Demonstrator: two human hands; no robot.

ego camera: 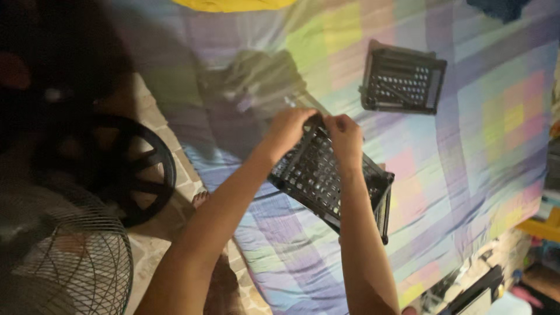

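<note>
A black perforated plastic shelf panel (318, 178) with short legs is lifted and tilted above the bed. Both my hands grip its far top edge: my left hand (287, 129) at the left corner, my right hand (344, 135) just beside it. A second black perforated panel (402, 80) of the same kind lies flat on the bed sheet, farther away to the right. A dark folded cloth or bag (256, 81) lies on the bed just beyond my hands.
The bed wears a pastel checked sheet (484, 134). A standing fan with a wire grille (76, 268) and round black base (137, 169) is on the tiled floor at left. A yellow cloth (233, 4) lies at the bed's far edge. Clutter sits at bottom right.
</note>
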